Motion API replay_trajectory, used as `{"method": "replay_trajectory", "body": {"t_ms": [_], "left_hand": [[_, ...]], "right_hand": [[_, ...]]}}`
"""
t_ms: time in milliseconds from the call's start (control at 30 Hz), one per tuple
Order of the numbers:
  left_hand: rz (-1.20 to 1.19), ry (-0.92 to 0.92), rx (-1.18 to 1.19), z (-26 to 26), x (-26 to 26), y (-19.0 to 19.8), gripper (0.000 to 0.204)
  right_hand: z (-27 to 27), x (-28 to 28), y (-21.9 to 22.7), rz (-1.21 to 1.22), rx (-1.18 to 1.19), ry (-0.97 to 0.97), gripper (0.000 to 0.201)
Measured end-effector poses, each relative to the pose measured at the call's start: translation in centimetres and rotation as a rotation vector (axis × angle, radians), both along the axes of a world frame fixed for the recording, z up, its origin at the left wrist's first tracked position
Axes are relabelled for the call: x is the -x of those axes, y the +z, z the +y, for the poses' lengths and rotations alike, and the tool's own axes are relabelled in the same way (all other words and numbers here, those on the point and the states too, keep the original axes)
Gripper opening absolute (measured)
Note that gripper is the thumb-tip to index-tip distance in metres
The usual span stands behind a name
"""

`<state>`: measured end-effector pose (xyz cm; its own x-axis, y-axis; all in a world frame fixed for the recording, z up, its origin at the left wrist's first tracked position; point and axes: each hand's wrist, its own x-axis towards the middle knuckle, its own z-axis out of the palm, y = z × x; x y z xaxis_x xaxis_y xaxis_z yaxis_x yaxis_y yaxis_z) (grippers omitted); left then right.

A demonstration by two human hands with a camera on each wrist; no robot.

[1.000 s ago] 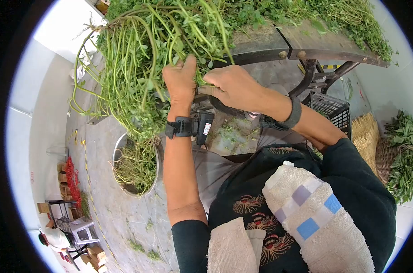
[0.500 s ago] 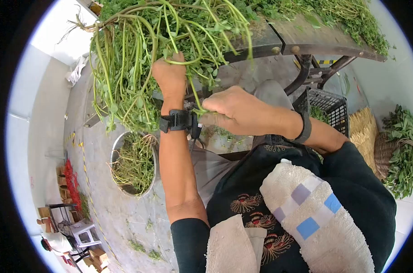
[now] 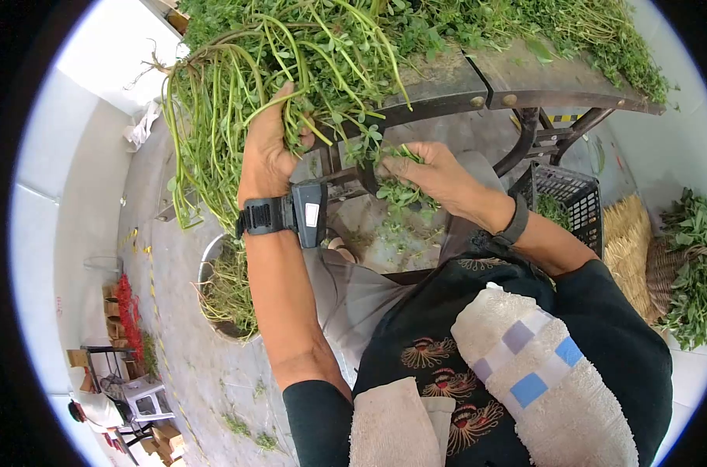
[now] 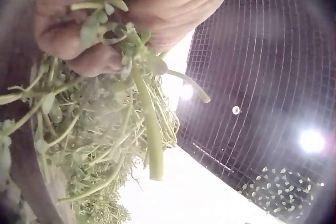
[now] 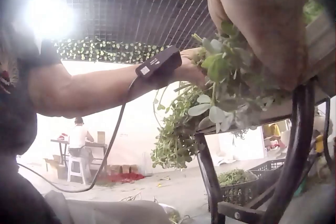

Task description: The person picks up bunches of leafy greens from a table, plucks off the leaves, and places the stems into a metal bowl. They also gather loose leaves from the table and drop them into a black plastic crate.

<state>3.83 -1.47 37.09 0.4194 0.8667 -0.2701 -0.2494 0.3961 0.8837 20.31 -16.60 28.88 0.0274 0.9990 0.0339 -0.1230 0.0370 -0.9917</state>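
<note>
Long green purslane stems (image 3: 213, 117) with small rounded leaves hang over the near edge of the table. My left hand (image 3: 272, 148) is at this bunch, its fingers curled round some stems. In the left wrist view, a thick stem (image 4: 149, 129) with a blunt end sticks out below the left hand (image 4: 142, 8). To its right, just below the table edge, my right hand (image 3: 439, 175) pinches leafy purslane sprigs (image 3: 404, 191). The right wrist view shows these sprigs (image 5: 220, 77) bushing out beside the right hand (image 5: 262, 19), whose fingertips are hidden.
More greens (image 3: 509, 27) cover the wooden table (image 3: 556, 74). A metal bucket (image 3: 205, 272) of stems stands on the floor at left. Right of my legs are a black plastic crate (image 3: 579, 191) and a wicker basket (image 3: 649, 265). Another person (image 5: 80, 134) sits far back.
My right hand pulled away from the bunch toward my body with a stem, then rose a little and now pinches leafy sprigs. My left hand has shifted left and turned, still at the bunch.
</note>
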Motion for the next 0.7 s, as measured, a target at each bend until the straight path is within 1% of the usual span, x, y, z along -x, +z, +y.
{"method": "replay_trajectory", "body": {"t_ms": [67,100,167,200,267,300,333,400,467,500,533,567,600,633,700], "left_hand": [[-0.052,0.000,0.010,-0.2,0.0,0.3,0.024],[-0.131,-0.057,0.074,0.0,0.3,0.5,0.024],[-0.130,-0.051,0.069,0.2,0.5,0.6,0.025],[-0.131,-0.037,0.066,0.1,0.6,0.7,0.025],[-0.102,-0.019,0.040,-0.3,0.6,0.7,0.023],[-0.036,0.037,0.037,-0.5,0.5,0.6,0.022],[0.032,0.092,0.035,-0.7,0.4,0.6,0.020],[0.042,0.072,0.012,-0.6,0.6,0.4,0.018],[0.123,0.050,-0.037,-1.0,0.9,0.5,0.016],[0.127,0.053,-0.037,-1.7,1.0,0.3,0.016],[0.067,0.055,-0.060,-2.7,1.2,-0.1,0.017],[0.003,0.052,-0.082,-3.5,1.4,-0.7,0.019],[0.007,0.052,-0.082,-4.0,2.0,-1.8,0.019],[-0.020,0.068,-0.071,-4.4,2.8,-3.4,0.022],[-0.048,0.088,-0.060,-5.1,3.9,-6.1,0.026]], "right_hand": [[0.5,0.1,0.4,-0.020,0.024,-0.057,0.020],[0.7,0.1,0.2,-0.017,0.023,-0.061,0.020],[1.3,0.1,-0.4,0.126,-0.019,-0.163,0.018],[1.7,0.1,-0.6,0.126,-0.022,-0.164,0.018],[2.4,0.2,-0.8,0.109,-0.013,-0.253,0.018],[3.0,0.3,-1.1,0.110,-0.014,-0.256,0.018],[3.6,0.6,-1.5,0.075,-0.025,-0.222,0.019],[4.6,1.3,-2.1,0.043,-0.036,-0.188,0.020],[5.6,2.1,-2.5,0.061,0.071,-0.052,0.023],[6.4,2.6,-3.5,0.043,0.063,-0.066,0.028],[7.3,3.3,-4.7,0.051,0.060,-0.061,0.028],[8.1,3.8,-5.9,0.014,-0.013,-0.117,0.028],[8.4,4.2,-6.5,-0.023,-0.084,-0.173,0.029],[7.9,4.0,-5.7,-0.020,-0.084,-0.170,0.029],[6.1,3.3,-4.4,-0.165,0.039,0.041,0.028]]}}
